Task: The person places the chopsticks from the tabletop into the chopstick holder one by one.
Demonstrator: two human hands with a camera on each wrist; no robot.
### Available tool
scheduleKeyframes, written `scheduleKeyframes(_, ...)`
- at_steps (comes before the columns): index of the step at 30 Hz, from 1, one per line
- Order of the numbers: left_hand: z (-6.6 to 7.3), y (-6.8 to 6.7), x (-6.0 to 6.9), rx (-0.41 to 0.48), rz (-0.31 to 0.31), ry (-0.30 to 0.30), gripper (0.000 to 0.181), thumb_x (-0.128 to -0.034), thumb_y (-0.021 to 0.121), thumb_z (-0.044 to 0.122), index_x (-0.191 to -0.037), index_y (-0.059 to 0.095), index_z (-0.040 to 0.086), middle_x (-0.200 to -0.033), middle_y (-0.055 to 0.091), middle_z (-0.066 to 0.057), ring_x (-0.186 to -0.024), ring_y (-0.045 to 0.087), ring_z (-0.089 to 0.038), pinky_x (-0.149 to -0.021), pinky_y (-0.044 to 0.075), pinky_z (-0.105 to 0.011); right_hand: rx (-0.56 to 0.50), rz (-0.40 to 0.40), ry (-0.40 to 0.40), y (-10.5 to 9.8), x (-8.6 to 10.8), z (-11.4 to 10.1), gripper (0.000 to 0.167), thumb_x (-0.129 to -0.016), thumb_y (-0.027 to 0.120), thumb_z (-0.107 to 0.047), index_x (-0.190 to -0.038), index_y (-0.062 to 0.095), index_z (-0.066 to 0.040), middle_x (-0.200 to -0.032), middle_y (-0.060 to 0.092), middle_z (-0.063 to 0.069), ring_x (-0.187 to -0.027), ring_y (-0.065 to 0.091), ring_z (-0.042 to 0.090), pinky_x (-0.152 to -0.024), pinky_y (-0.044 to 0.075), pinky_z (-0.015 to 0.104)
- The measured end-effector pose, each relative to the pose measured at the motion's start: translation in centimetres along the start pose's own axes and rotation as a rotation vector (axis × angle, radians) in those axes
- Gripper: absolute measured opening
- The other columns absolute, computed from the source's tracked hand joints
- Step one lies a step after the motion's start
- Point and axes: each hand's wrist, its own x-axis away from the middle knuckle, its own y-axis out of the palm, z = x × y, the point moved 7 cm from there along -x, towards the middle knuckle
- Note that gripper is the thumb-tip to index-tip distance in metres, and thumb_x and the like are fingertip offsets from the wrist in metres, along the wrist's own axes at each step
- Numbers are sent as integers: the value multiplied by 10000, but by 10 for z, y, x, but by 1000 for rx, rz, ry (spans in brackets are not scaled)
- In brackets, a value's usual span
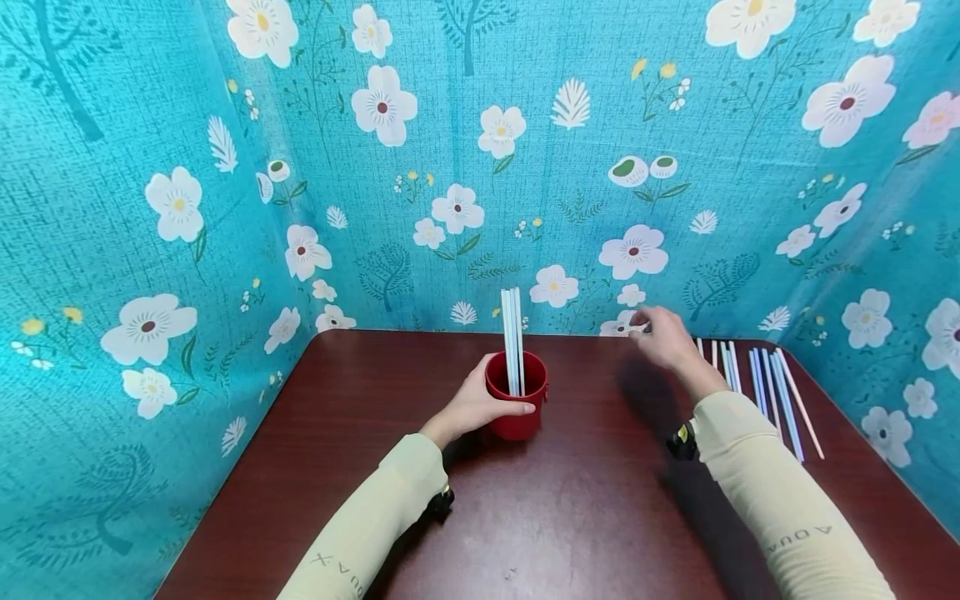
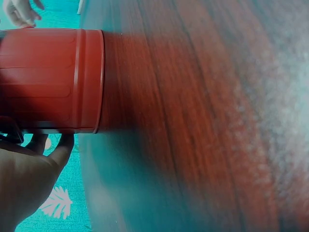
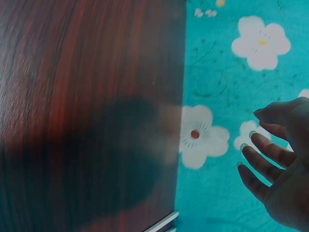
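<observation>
Near the middle of the table stands a small red bucket (image 1: 516,427), with several thin white straw-like sticks (image 1: 513,342) upright inside it. My left hand (image 1: 477,402) grips the bucket from its left side, thumb across the front below the rim. In the left wrist view the red wall of the bucket (image 2: 53,79) lies beside the hand (image 2: 26,176). To the right of the bucket, my right hand (image 1: 663,337) hangs above the table's back part. Its fingers are loosely bent and hold nothing, as the right wrist view of the hand (image 3: 280,164) also shows.
At the table's right side lie several white sticks (image 1: 734,367), several blue sticks (image 1: 787,400) and a pinkish stick (image 1: 801,404), partly behind my right forearm. A turquoise flowered cloth (image 1: 450,150) hangs along the back and sides of the dark red-brown table (image 1: 360,392).
</observation>
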Motion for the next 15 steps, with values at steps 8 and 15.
scheduleKeyframes(8,0,1,0,2,-6,-6,839,-760,914,292,-1443,428,288,-1371,564,85,-1256,530,-180,-871,592,-393,58,-36,61,3,7,30,308,-965,617,-100,-1199,626,100,-1208,579,331,-1080,588,482,-898,485,626)
scheduleKeyframes(15,0,0,-1,0,-6,-4,835,-763,913,292,-1442,429,286,-1374,562,80,-1257,526,-182,-870,593,-397,92,-75,131,4,12,51,321,-974,580,-93,-1217,608,115,-1227,547,359,-1160,502,524,-952,435,661)
